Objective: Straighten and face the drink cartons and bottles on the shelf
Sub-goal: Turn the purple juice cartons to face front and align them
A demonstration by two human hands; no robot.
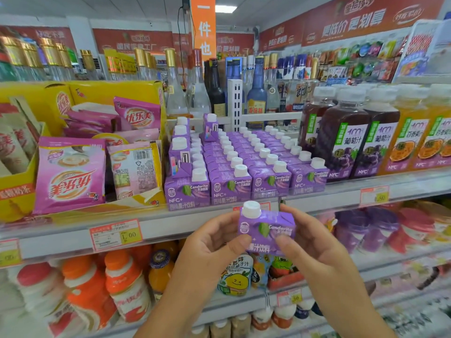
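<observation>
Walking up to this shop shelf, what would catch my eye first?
A small purple carton, white-capped, is held by the left hand and right hand in front of the shelf edge. Behind it stand rows of matching cartons, with pink sachets to their left and grape juice bottles to their right.

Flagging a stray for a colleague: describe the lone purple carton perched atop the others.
On the shelf, purple cartons sit between a yellow box and grape juice bottles. The stray carton stands on their back rows, right of the raised left column, side panel outward.
</observation>
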